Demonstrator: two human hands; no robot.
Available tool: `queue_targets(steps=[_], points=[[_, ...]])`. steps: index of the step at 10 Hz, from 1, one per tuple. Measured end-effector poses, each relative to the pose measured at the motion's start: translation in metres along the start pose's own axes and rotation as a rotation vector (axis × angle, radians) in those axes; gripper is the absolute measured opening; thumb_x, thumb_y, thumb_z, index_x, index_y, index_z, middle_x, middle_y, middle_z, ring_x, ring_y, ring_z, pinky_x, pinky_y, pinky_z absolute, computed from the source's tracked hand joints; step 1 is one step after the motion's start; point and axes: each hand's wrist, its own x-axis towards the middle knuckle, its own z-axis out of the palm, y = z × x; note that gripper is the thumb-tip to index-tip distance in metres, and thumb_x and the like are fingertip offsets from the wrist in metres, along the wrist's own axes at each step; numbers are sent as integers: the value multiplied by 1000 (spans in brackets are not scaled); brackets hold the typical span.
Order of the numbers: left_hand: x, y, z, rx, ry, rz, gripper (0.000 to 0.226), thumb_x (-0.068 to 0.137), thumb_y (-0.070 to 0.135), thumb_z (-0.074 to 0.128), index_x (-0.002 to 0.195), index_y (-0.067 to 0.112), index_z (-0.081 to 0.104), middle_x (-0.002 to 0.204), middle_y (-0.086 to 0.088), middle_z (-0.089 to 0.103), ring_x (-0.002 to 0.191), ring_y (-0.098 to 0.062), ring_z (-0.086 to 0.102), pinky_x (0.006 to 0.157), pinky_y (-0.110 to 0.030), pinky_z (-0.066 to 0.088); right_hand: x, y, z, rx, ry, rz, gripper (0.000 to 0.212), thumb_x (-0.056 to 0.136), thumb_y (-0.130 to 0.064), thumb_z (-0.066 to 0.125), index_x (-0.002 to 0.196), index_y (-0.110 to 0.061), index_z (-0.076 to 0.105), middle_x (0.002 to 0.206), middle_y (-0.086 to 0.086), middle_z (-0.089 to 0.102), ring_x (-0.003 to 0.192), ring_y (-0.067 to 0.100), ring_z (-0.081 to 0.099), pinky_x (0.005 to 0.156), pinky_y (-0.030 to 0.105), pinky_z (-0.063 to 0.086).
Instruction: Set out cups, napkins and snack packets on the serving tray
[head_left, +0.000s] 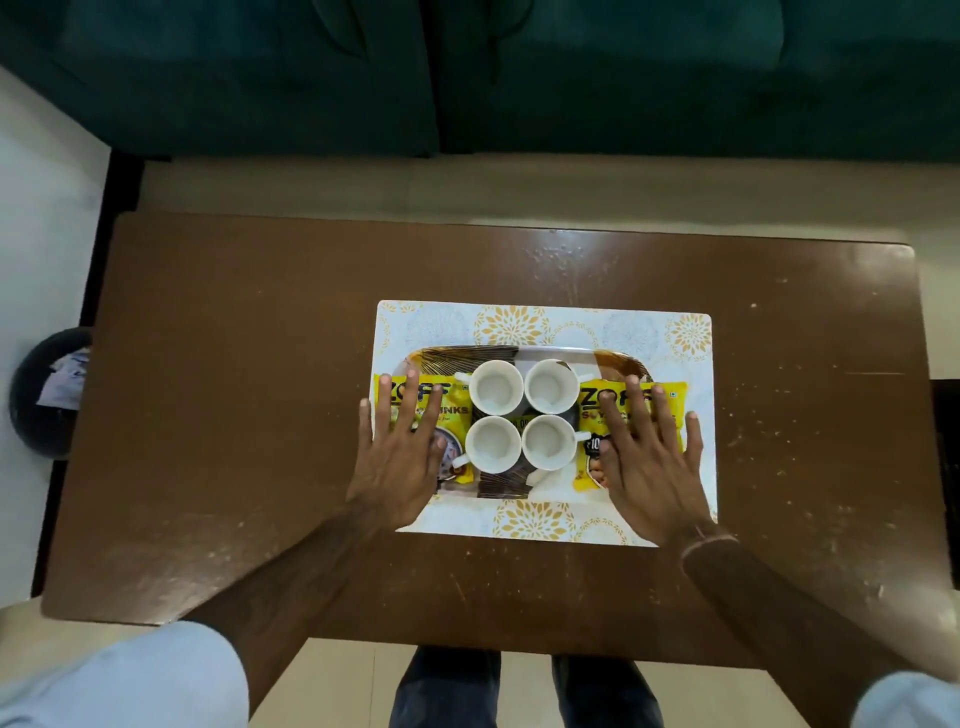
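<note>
A brown patterned serving tray (615, 358) lies on a white and gold placemat (545, 325) in the middle of the table. Several empty white cups (496, 389) stand in a square block at the tray's centre. A yellow snack packet (457, 415) lies at the tray's left end, and a second yellow packet (672, 400) lies at the right end. My left hand (400, 457) rests flat on the left packet with fingers spread. My right hand (649, 462) lies flat on the right packet, fingers apart. A white napkin corner (558, 480) shows below the cups.
The brown wooden table (234, 389) has scuffed bare surface around the mat. A dark green sofa (519, 78) runs along the far side. A black waste bin (49, 395) stands on the floor at the left. My legs show below the near table edge.
</note>
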Motion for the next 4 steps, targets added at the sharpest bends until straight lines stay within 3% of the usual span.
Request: queue_targets(steps=[2, 4], points=[[4, -4, -4, -2, -81, -23, 63, 101, 44, 26, 160, 23, 17, 169, -10, 0, 154, -37, -7, 121, -59, 6, 3, -3, -7, 10, -90, 25, 60, 101, -46, 15, 158, -31, 23, 170, 2, 7, 156, 27, 5, 119, 60, 7], [21, 9, -59, -147, -65, -69, 68, 100, 47, 41, 159, 25, 15, 169, -6, 1, 154, -32, 2, 120, -54, 13, 30, -16, -64, 280, -59, 15, 64, 102, -49, 32, 160, -30, 11, 170, -3, 1, 156, 25, 9, 122, 54, 13]])
